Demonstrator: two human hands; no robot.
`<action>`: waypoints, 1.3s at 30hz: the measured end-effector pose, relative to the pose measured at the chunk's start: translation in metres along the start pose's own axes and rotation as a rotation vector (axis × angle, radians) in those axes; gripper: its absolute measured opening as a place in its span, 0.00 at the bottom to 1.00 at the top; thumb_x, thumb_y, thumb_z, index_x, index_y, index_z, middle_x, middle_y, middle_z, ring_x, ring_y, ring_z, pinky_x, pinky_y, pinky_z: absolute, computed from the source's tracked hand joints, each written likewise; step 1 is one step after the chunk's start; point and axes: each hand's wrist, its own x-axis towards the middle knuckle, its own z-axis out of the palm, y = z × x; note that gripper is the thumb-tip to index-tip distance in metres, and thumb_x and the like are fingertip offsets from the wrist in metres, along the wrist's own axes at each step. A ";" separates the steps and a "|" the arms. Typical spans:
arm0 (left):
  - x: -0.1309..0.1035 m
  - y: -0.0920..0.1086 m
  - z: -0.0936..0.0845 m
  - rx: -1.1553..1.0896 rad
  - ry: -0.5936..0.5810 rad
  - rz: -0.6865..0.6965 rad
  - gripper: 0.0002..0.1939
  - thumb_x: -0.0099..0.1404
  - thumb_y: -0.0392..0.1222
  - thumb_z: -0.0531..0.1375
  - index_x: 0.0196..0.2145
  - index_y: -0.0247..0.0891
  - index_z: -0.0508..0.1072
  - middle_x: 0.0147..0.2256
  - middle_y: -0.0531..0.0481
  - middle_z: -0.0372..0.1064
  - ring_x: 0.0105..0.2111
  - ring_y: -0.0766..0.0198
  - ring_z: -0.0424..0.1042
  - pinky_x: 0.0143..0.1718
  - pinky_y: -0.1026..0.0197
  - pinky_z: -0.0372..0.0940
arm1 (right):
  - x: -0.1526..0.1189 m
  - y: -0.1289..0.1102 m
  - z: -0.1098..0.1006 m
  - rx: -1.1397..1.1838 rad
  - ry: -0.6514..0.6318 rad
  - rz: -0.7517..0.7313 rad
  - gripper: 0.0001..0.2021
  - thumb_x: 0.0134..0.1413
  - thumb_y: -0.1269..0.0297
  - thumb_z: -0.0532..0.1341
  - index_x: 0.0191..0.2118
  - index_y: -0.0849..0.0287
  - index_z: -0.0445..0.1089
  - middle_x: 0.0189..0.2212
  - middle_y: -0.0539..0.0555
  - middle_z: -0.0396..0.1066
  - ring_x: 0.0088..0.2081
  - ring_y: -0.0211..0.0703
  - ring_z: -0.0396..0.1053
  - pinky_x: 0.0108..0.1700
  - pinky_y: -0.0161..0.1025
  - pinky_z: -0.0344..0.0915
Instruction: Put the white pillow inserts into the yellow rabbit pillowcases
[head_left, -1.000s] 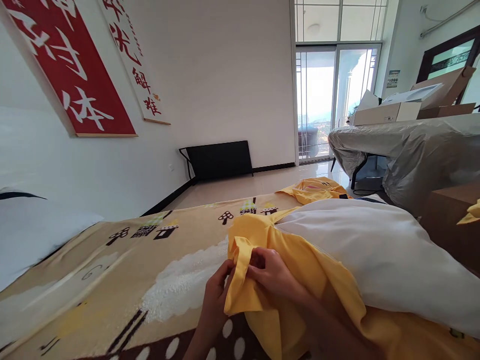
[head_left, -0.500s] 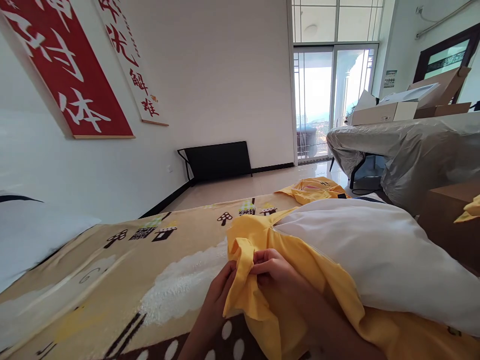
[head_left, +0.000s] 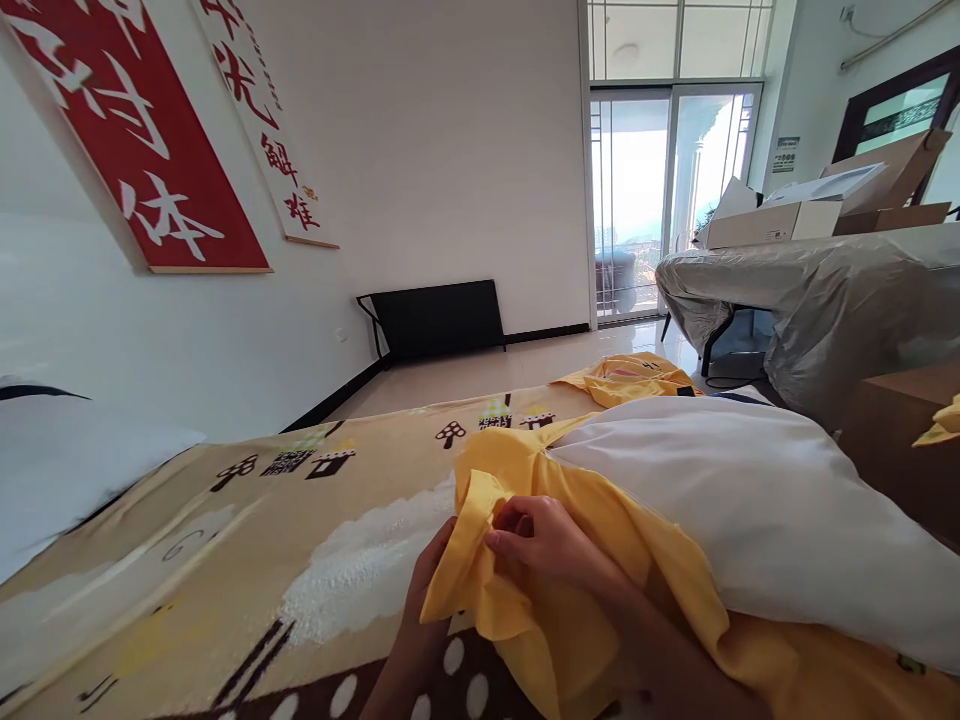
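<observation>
A yellow fabric cover (head_left: 570,620) is bunched up in front of me, its edge folded into a flap between my hands. My right hand (head_left: 547,540) pinches the cloth near this flap, thumb against bent fingers. On the other side, my left hand (head_left: 427,580) grips the same cloth from behind, with most of its fingers hidden by the fold. A plump white pillow-like insert (head_left: 750,500) lies to the right, partly on the yellow cloth. One corner of it meets the gathered cover just beyond my hands.
A beige patterned blanket (head_left: 390,450) spreads beneath everything. Another yellow cloth (head_left: 630,380) lies at its far edge. To the left is a white pillow (head_left: 75,470). A plastic-covered table (head_left: 810,270) with open cardboard boxes (head_left: 780,225) stands right; a black folded panel (head_left: 442,320) leans on the wall.
The yellow flap has swung left and down, covering more of my left hand. My right hand has shifted slightly left, its fingers curled more tightly at the cloth.
</observation>
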 end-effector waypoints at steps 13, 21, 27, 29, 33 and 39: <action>-0.008 0.005 0.007 -0.054 -0.054 -0.096 0.20 0.51 0.52 0.66 0.38 0.37 0.72 0.30 0.49 0.70 0.29 0.62 0.68 0.29 0.64 0.64 | 0.007 0.011 0.001 0.437 -0.208 0.101 0.24 0.34 0.45 0.69 0.25 0.62 0.64 0.21 0.45 0.60 0.24 0.30 0.54 0.27 0.31 0.49; 0.007 0.010 -0.015 0.137 -0.118 -0.077 0.18 0.52 0.52 0.63 0.36 0.37 0.73 0.33 0.47 0.72 0.32 0.58 0.70 0.36 0.60 0.66 | 0.007 0.011 0.000 0.552 -0.150 0.146 0.27 0.33 0.41 0.68 0.26 0.62 0.62 0.22 0.45 0.57 0.24 0.29 0.52 0.27 0.31 0.48; 0.001 0.022 -0.008 0.606 0.055 0.268 0.12 0.47 0.42 0.64 0.31 0.39 0.71 0.29 0.52 0.69 0.27 0.63 0.64 0.30 0.64 0.62 | 0.006 0.013 0.002 0.486 -0.158 0.129 0.27 0.36 0.41 0.67 0.27 0.61 0.62 0.22 0.44 0.56 0.24 0.29 0.50 0.27 0.31 0.47; -0.005 0.027 -0.001 0.616 -0.022 0.275 0.10 0.50 0.44 0.61 0.31 0.38 0.73 0.29 0.51 0.70 0.28 0.62 0.63 0.32 0.64 0.62 | 0.006 0.012 0.003 0.458 -0.159 0.114 0.26 0.36 0.42 0.67 0.27 0.61 0.62 0.23 0.44 0.56 0.25 0.30 0.51 0.27 0.31 0.48; -0.013 0.035 0.009 0.647 -0.056 0.225 0.14 0.53 0.44 0.59 0.37 0.37 0.74 0.32 0.49 0.72 0.28 0.61 0.65 0.30 0.64 0.63 | 0.005 0.009 0.008 0.388 -0.174 0.039 0.20 0.42 0.48 0.65 0.27 0.60 0.61 0.22 0.44 0.56 0.25 0.31 0.51 0.28 0.32 0.49; -0.013 0.034 0.012 0.579 0.061 0.125 0.18 0.52 0.51 0.60 0.36 0.35 0.74 0.23 0.51 0.68 0.23 0.62 0.63 0.24 0.64 0.61 | 0.000 0.006 0.014 0.210 -0.119 -0.113 0.09 0.52 0.59 0.58 0.29 0.59 0.61 0.26 0.48 0.61 0.29 0.35 0.57 0.31 0.32 0.56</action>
